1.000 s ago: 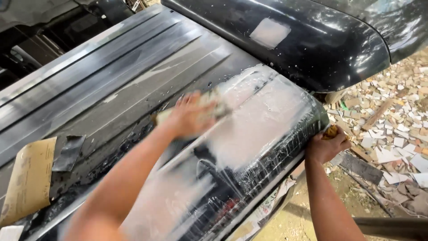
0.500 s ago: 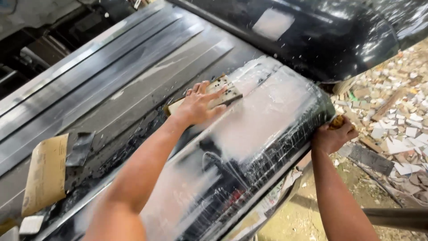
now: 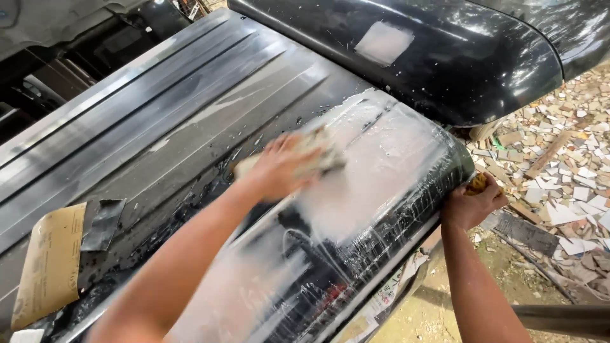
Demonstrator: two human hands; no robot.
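Printed paper sheet (image 3: 381, 305) under panel's lower edge, whitish with coloured print; no screens.

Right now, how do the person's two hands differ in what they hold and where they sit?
The left hand lies flat on top of the wet black panel, pressing a pale pad; the right hand grips the panel's lower edge, closed around a small yellow lump. The left hand is blurred; the right hand looks sharp. Slurry surrounds the left hand, not the right. Both are bare and touch the same panel.

Bright daylight, glare on the wet black panel (image 3: 381, 165) (motion-blurred left hand (image 3: 286, 166)).
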